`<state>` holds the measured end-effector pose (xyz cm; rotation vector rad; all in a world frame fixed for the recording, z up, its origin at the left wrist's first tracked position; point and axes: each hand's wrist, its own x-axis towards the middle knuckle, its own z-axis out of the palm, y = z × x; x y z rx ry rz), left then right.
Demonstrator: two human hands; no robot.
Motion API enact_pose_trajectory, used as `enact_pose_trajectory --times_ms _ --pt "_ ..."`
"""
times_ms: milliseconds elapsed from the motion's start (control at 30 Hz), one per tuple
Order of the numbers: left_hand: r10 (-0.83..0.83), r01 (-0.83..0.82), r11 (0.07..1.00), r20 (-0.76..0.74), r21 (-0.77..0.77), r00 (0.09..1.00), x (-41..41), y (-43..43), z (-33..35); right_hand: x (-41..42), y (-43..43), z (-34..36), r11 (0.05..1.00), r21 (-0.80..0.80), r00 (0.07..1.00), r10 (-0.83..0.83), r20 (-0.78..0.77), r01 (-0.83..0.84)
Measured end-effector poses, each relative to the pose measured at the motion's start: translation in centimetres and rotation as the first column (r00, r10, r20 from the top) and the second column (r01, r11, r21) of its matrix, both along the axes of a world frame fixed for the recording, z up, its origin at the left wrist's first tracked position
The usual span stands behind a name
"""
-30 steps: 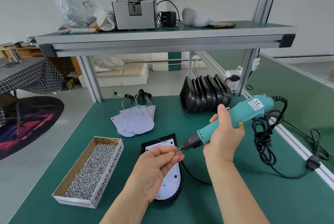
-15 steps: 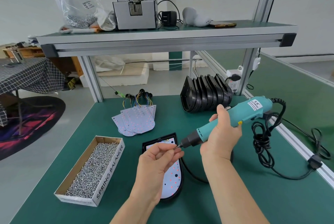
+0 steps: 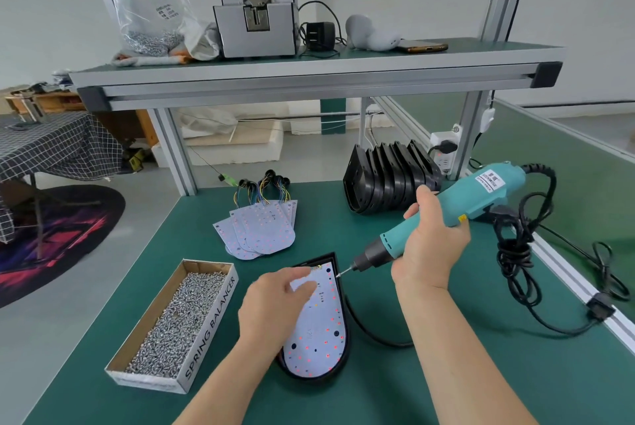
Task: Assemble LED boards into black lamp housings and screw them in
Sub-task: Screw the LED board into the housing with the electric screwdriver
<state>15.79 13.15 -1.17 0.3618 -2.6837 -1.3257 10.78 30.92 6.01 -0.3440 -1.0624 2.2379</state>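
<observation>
here, green-matted table (image 3: 446,373) under an aluminium-framed shelf (image 3: 378,57); grey floor, with a dark rug (image 3: 62,239) off to the left. counted on the table: one black lamp housing (image 3: 346,352) at front centre with one led board (image 3: 319,332) seated in it, one open box of screws (image 3: 175,321) just left of it, about four loose boards (image 3: 261,229) fanned behind, and one nested stack of housings (image 3: 388,180) (count unclear). left hand (image 3: 275,304) lies flat on the seated board with its fingers straight; right hand (image 3: 429,246) is wrapped round one teal electric screwdriver (image 3: 481,198), whose bit is at the housing's far right corner.
</observation>
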Motion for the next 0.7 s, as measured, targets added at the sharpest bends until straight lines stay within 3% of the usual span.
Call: enact_pose_trajectory --times_ms 33,67,167,267,333,700 --pt "-0.044 0.052 0.953 0.035 -0.297 0.998 -0.2 0.2 0.0 -0.2 -0.1 0.0 1.0 0.031 1.0 -0.007 -0.016 0.008" --pt "-0.084 0.111 0.86 0.077 -0.497 0.993 -0.5 0.5 -0.3 -0.4 -0.2 0.0 0.998 0.067 0.999 -0.015 -0.033 0.017" --pt "-0.205 0.267 0.658 0.173 -0.704 0.963 -1.6 1.5 -0.9 -0.9 -0.4 -0.2 0.98 0.198 0.997 -0.019 -0.069 0.032" --pt "-0.264 0.336 0.521 0.226 -0.785 0.938 -2.5 2.4 -1.0 -1.6 -0.5 -0.9 0.944 0.327 0.996 -0.021 -0.086 0.048" --pt "-0.286 0.356 0.476 0.241 -0.805 0.927 -2.7 2.7 -0.8 -2.2 -0.6 -1.7 0.919 0.39 0.997 -0.036 -0.068 0.06" --pt "-0.333 0.372 0.457 0.233 -0.808 0.914 -3.3 2.7 -1.3 -4.7 -2.1 -5.2 0.858 0.513 0.999 -0.034 -0.003 0.031"
